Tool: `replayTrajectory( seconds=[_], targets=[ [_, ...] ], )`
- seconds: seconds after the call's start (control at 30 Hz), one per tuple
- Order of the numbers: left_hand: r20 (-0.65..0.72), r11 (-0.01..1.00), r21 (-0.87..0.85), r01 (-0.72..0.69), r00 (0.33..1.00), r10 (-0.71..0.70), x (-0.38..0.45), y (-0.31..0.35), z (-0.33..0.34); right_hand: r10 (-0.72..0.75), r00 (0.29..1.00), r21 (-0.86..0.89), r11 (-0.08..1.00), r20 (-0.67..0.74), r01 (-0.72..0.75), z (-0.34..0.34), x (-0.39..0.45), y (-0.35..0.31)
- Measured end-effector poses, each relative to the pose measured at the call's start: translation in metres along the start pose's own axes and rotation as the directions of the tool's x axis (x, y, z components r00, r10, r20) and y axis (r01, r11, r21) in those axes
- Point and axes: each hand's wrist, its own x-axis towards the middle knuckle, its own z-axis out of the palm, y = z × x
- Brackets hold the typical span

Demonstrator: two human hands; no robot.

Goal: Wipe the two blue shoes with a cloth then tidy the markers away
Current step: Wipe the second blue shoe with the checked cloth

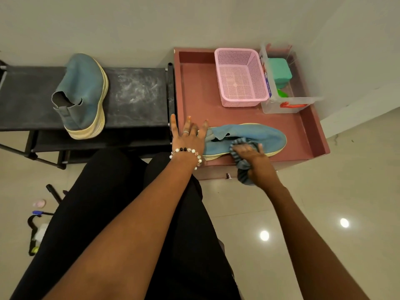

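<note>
Shoe (pixel 244 137) in pink tray (pixel 194 87), right grip (pixel 249 152) clamped on cloth (pixel 243 167), left (pixel 188 135) splayed.

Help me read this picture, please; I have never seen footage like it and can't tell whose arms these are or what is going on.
There is no machine here: a camera worn on a person's head looks down at their own arms. The right hand presses a striped cloth against a blue shoe lying in a reddish tray. The left hand, fingers spread, steadies that shoe's heel. A second blue shoe lies on a black rack. A pink basket stands in the tray too.
</note>
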Motion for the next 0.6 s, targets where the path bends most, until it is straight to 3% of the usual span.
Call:
replayTrajectory(
  seconds=[0.2, 0.3, 0.43, 0.6],
  targets=[
    [-0.051, 0.998, -0.056, -0.016, 0.999, 0.014, 0.000, 0.002, -0.004, 0.281, 0.926, -0.107, 0.943, -0.253, -0.316, 0.013, -0.025, 0.036],
    [-0.104, 0.989, -0.138, -0.048, 0.994, 0.033, 0.002, 0.005, -0.007, 0.437, 0.846, 0.022, 0.891, -0.305, -0.453, 0.026, -0.014, 0.001],
    [-0.109, 0.971, -0.213, -0.107, 0.990, 0.085, 0.005, 0.004, -0.009, 0.463, 0.784, 0.245, 0.886, -0.414, -0.394, 0.025, -0.005, -0.024],
    [-0.132, 0.927, -0.300, -0.225, 0.972, 0.193, 0.001, 0.004, -0.013, 0.560, 0.644, 0.502, 0.811, -0.521, -0.300, 0.003, -0.011, -0.029]
  ],
)
